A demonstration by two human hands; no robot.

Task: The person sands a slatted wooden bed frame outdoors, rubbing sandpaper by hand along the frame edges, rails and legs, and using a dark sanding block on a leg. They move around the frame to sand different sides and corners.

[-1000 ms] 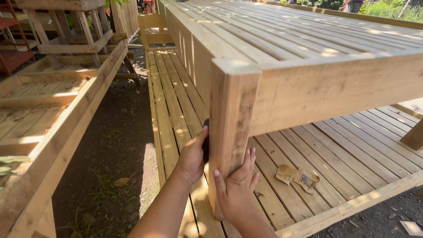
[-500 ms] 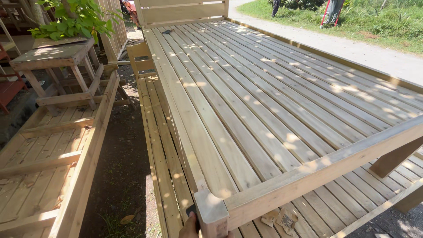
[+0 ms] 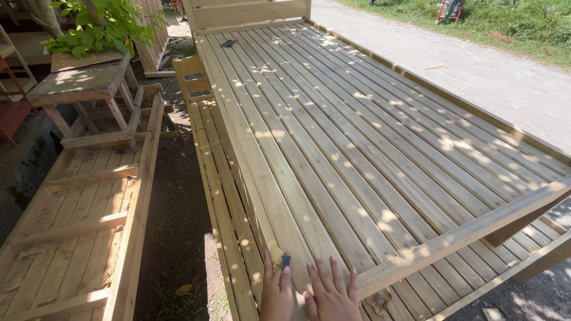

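— Where were the hands?
— Left hand gripped a small dark sanding block at the pale slatted wooden bed frame corner; right hand lay flat, fingers spread.
— Risk?
— Splinters, probably, or the block slipping off the edge.

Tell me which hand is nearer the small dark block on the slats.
Left. The left hand has its fingertips touching the small dark block, seemingly pinching it; the right hand lies flat on the slats just to its right.

Slatted wooden bed frame, small dark object
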